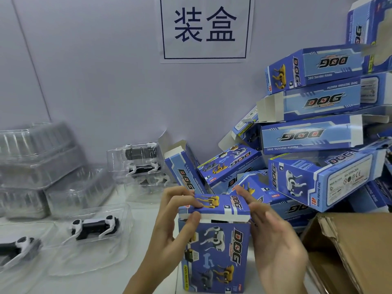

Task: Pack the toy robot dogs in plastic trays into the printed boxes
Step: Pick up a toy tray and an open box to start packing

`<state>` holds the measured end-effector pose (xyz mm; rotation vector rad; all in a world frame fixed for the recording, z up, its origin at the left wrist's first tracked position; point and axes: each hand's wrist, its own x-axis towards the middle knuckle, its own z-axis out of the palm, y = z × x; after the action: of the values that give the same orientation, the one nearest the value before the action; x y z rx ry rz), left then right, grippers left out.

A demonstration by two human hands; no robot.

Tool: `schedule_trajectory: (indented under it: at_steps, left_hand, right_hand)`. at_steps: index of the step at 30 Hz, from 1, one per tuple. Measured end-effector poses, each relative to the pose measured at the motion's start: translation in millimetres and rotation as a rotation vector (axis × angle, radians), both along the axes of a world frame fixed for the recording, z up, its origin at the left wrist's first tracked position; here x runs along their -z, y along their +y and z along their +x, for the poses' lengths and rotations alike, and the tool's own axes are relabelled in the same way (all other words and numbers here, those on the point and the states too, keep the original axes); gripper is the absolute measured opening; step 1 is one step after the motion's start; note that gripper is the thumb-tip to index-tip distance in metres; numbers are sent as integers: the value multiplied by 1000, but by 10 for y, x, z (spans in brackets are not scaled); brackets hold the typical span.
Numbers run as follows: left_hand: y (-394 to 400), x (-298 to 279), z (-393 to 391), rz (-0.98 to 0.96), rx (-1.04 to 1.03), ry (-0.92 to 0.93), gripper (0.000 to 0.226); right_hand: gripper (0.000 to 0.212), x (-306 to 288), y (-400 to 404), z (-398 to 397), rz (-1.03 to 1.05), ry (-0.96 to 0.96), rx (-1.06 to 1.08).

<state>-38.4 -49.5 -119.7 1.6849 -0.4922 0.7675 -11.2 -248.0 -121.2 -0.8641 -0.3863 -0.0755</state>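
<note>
You're at a toy packing station, factory-type. Printed sign (204, 28) on the wall (95, 71) marks the spot. Heap of identical blue printed boxes (314, 132) to your right, stacked clear plastic trays (38, 162) on the white bench (146, 213), brown shipping carton (352, 247) beside you.

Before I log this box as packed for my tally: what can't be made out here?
Head view only:
- Contents of the upright printed box: its top flap, pressed by the left hand and right hand, leaves only a dark slit.
- Brown carton: cut off by the right and bottom edges.
- Stacked clear trays: blurred, contents unclear.
</note>
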Motion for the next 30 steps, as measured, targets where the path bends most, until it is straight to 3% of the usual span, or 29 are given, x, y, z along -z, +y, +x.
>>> schedule_trajectory:
  at_steps: [3, 8, 10, 21, 27, 30]
  left_hand:
    - [17, -29, -15, -109, 69, 56, 11]
    - [50, -80, -25, -145, 131, 57, 24]
    - [56, -87, -26, -132, 132, 42, 23]
    - [77, -41, 0, -59, 81, -17, 16]
    - [-34, 51, -10, -32, 5, -93, 18]
    - [-77, 88, -4, 18, -27, -140, 19]
  right_hand:
    - [17, -89, -11, 14, 31, 43, 63]
    - [23, -61, 73, -99, -530, -383, 322]
    - [14, -34, 93, -106, -618, -454, 401]
    - [16, -70, 100, -97, -584, -376, 354]
    - [7, 24, 91, -70, -595, -472, 444]
    - [16, 69, 63, -39, -612, -517, 474]
